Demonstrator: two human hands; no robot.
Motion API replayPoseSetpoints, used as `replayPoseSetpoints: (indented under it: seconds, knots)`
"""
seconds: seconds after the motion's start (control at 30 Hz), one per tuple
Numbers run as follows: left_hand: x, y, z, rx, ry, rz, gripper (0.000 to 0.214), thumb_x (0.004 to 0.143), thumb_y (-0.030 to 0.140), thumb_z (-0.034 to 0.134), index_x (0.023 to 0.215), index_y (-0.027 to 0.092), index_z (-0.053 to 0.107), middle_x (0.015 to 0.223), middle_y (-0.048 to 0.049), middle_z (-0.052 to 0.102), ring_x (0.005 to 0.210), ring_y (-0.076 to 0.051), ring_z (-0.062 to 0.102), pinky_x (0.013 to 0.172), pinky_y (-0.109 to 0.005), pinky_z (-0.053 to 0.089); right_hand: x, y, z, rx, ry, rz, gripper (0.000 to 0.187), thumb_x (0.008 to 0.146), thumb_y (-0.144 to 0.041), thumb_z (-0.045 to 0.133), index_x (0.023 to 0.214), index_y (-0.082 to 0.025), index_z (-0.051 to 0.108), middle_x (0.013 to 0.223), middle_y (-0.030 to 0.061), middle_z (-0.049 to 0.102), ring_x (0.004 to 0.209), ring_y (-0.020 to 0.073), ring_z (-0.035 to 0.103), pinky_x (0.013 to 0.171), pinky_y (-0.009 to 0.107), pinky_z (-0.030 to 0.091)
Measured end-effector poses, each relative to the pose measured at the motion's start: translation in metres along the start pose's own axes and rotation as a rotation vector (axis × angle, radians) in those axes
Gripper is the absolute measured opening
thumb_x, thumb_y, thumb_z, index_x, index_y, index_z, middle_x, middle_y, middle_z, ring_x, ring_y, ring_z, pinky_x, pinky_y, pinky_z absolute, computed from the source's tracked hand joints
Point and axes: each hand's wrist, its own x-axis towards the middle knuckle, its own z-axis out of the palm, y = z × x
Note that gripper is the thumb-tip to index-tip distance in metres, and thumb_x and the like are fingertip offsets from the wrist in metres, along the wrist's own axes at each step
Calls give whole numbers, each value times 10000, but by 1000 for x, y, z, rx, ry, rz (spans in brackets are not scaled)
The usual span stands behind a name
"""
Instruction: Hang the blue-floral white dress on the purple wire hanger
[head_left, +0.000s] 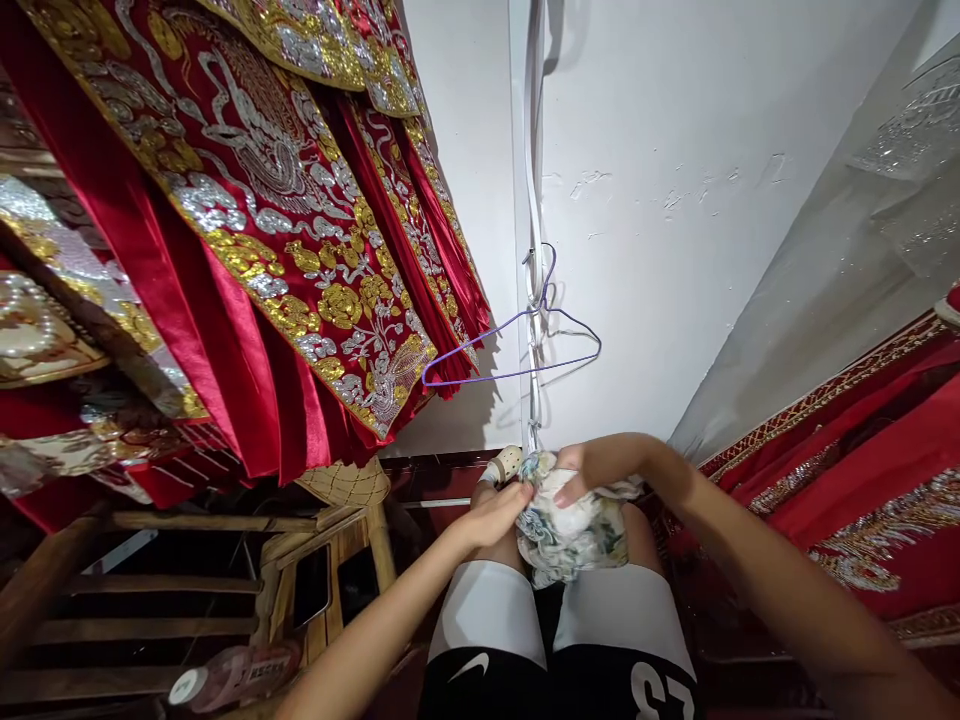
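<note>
A bunched piece of thin floral cloth (574, 545), white with blue and green, lies gathered above my knees. My left hand (502, 512) grips its left side, thumb pressed on the folds. The fingers of my right hand (574, 475) close on the top and right of the bundle, slightly blurred. Whether the cloth is a garment cannot be made out in its crumpled state. Ahead of both hands, a purple wire hanger (514, 375) hangs bare from a white strap (534, 190) by the wall.
Red embroidered garments (300, 240) with gold and silver sequins hang at left; more red embroidered cloth (885, 500) is at right. A wooden stool (375, 540) stands at lower left with a phone (312, 585) on it. Near it lies a pink bottle (240, 675).
</note>
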Motion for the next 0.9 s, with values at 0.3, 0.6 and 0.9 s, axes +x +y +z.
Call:
replayPoseSetpoints:
  seconds: [0.3, 0.6, 0.9]
  knots:
    - [-26, 0, -51, 755, -227, -292, 207, 874, 349, 589, 915, 197, 724, 982, -135, 775, 1035, -351, 714, 1087, -664, 360, -24, 25, -90, -542, 982, -212, 513, 766, -206, 590, 1262, -186, 721, 1112, 99, 768, 875, 255, 712, 791, 342, 553]
    - [-28, 28, -101, 852, 201, -206, 383, 992, 395, 453, 1149, 228, 759, 1296, -100, 722, 1223, -291, 643, 1064, -411, 452, 25, 57, -116, -540, 1085, -368, 599, 804, -177, 527, 1387, -252, 644, 1411, 63, 653, 1317, 311, 586, 1109, 453, 451]
    - [-20, 39, -103, 936, 262, -426, 509, 1024, 310, 330, 1483, 202, 520, 1493, -118, 575, 1306, -323, 580, 1015, -471, 521, -31, 60, -96, -521, 1135, -396, 285, 768, -179, 549, 924, -201, 787, 890, 35, 788, 845, 243, 703, 685, 283, 492]
